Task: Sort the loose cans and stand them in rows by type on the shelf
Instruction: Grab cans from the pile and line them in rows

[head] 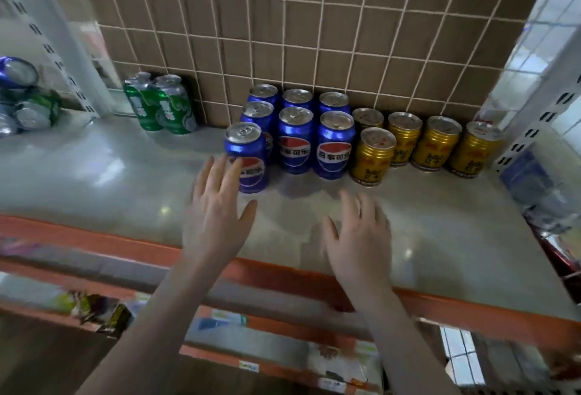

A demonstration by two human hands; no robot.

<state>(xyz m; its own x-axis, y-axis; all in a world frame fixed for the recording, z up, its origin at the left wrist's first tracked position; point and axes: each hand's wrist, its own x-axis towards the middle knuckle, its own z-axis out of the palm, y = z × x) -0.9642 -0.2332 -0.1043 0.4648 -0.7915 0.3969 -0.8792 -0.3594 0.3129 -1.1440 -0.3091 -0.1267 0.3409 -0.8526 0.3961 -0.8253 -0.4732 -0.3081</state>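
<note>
Several blue cola cans (295, 140) stand upright in rows at the back middle of the shelf (110, 180); the frontmost blue can (246, 155) stands at the left of the group. Right of them stand several gold cans (374, 157) in a row. Two green cans (163, 105) stand at the back left. My left hand (217, 215) hovers with fingers spread just in front of the frontmost blue can, holding nothing. My right hand (358, 237) is open above the shelf, in front of the blue and gold cans.
A pile of loose blue and green cans (22, 96) lies at far left beyond a white upright post (59, 36). A wire grid over brown cardboard (314, 26) backs the shelf. The shelf has an orange front edge (283, 272); packaged goods lie on lower shelves.
</note>
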